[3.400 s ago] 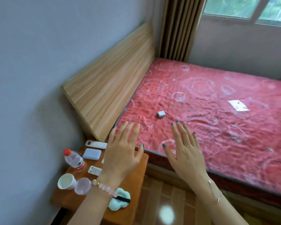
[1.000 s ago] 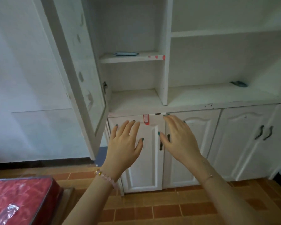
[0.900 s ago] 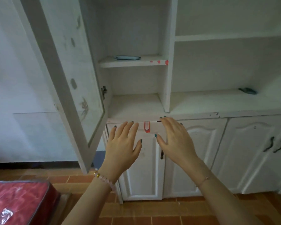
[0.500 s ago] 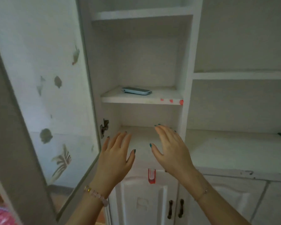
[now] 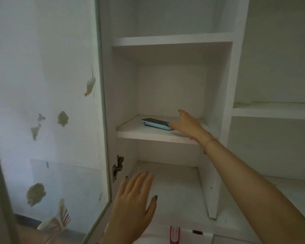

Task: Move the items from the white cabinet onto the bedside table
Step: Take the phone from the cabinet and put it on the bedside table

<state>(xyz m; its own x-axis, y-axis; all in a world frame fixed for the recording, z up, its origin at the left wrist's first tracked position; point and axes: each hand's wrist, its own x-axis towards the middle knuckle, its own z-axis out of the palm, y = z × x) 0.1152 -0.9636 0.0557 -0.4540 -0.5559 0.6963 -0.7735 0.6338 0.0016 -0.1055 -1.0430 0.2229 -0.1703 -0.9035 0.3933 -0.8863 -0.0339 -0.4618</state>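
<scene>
A flat light-blue device with a dark top (image 5: 155, 123) lies on the middle shelf (image 5: 130, 132) of the white cabinet. My right hand (image 5: 188, 125) reaches into that compartment with its fingers spread; the thumb tip touches the device's right end and the other fingers arch above and behind it. My left hand (image 5: 134, 205) hovers flat with straight fingers in front of the lower shelf, holding nothing. The bedside table is out of view.
The cabinet's glass door (image 5: 48, 120) stands open on the left, with worn stickers on it and a hinge (image 5: 117, 167) at the frame. A vertical divider (image 5: 227, 103) bounds the compartment on the right. A red tag (image 5: 174, 235) hangs at the counter edge.
I have turned from the bed to the cabinet and come close. In the last half second my right hand rose from the lower shelf to the device; my left hand stayed low.
</scene>
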